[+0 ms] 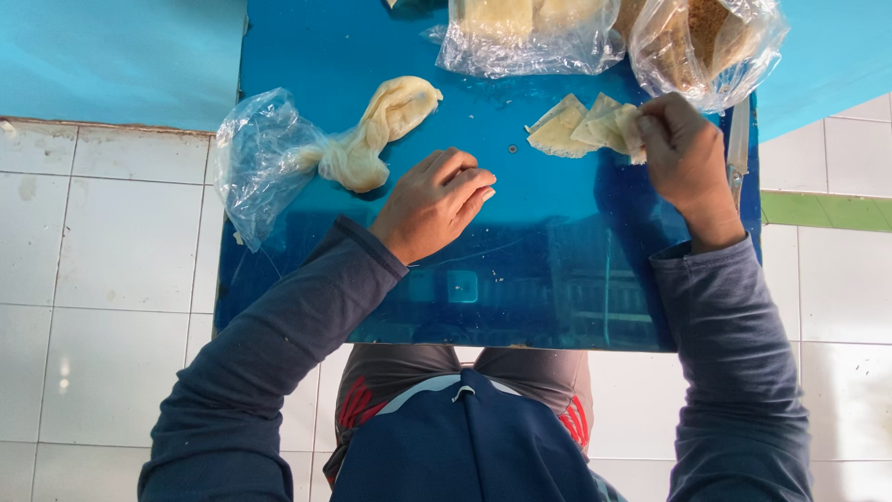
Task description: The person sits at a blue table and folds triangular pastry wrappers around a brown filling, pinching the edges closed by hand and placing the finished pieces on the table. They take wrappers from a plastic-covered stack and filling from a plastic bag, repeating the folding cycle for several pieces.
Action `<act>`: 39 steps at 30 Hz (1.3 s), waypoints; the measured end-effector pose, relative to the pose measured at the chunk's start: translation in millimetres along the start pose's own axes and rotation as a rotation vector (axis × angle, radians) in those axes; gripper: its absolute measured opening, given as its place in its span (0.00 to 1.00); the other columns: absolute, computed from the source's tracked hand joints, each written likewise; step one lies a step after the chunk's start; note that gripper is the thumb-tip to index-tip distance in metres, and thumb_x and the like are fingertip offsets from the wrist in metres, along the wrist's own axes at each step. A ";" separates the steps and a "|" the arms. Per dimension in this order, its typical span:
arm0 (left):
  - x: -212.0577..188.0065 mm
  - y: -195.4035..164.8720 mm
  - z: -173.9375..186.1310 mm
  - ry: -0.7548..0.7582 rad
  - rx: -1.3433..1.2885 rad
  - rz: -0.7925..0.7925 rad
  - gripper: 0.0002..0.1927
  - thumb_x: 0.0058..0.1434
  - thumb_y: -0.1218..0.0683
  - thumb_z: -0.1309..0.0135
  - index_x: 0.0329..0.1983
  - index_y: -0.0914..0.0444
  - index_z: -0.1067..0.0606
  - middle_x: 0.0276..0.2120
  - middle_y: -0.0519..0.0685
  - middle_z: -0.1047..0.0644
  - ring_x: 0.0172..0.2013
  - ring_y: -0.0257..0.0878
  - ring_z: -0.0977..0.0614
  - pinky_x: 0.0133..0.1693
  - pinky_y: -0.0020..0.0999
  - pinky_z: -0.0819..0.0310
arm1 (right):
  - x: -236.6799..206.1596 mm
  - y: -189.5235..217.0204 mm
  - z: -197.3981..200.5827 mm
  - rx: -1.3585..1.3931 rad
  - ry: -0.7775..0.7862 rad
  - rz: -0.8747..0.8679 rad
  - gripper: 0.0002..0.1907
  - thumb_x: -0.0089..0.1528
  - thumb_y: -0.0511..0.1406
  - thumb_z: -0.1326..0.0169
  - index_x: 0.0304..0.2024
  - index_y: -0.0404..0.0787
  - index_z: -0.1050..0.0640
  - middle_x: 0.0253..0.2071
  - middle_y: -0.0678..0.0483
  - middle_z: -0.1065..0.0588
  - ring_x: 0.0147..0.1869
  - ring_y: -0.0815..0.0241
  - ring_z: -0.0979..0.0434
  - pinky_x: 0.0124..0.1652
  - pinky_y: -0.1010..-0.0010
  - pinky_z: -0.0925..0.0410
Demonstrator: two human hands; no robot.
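Overhead view of a glossy blue rectangular tabletop (353, 56) set over a white tiled floor (102, 279), described from left to right. At far left on the tabletop lies a crumpled clear plastic bag (260, 158), its neck twisted against a pale yellow, soft, knotted lump of dough-like material (381, 130) that extends up and to the right of it. Just right of and below this lump rests the person's left hand (437, 200), in a dark blue-grey sleeve, palm down on the bare tabletop with the fingers loosely curled inward; it holds nothing and lies near the lump but apart from it. Right of centre, a small overlapping cluster of thin, pale yellow, roughly triangular flat sheets (571, 130) lies on the tabletop. The right hand (683, 153) is at the right end of this cluster, its fingertips pinched closed on the edge of the rightmost sheet. Along the far edge of the tabletop are two more clear plastic bags: one holding pale yellow blocks (530, 33), above the cluster, and one holding brownish pieces (711, 42), directly above the right hand. A slim pale object (739, 135) lies at the right edge of the tabletop, beside the right wrist; its kind cannot be told.
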State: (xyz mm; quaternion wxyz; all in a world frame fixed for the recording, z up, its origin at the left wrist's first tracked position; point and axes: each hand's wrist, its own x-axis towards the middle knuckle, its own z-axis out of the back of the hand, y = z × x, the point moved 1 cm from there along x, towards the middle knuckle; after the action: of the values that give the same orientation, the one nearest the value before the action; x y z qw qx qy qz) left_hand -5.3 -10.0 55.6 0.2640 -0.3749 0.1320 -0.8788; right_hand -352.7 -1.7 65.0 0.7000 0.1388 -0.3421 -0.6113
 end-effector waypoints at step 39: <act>-3.8 -4.5 -24.6 0.149 -0.769 0.722 0.12 0.68 0.54 0.43 0.49 0.66 0.24 0.35 0.49 0.16 0.36 0.33 0.13 0.37 0.27 0.15 | -12.0 49.1 23.1 0.111 -0.359 0.116 0.11 0.76 0.24 0.59 0.53 0.28 0.24 0.39 0.47 0.22 0.41 0.61 0.22 0.43 0.70 0.29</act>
State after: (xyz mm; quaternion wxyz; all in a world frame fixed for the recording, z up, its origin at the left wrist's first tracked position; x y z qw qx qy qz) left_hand -22.7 -3.3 38.5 0.3830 -0.3120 0.5836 -0.6445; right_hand -330.6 25.4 108.2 0.6530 0.0459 -0.5020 -0.5653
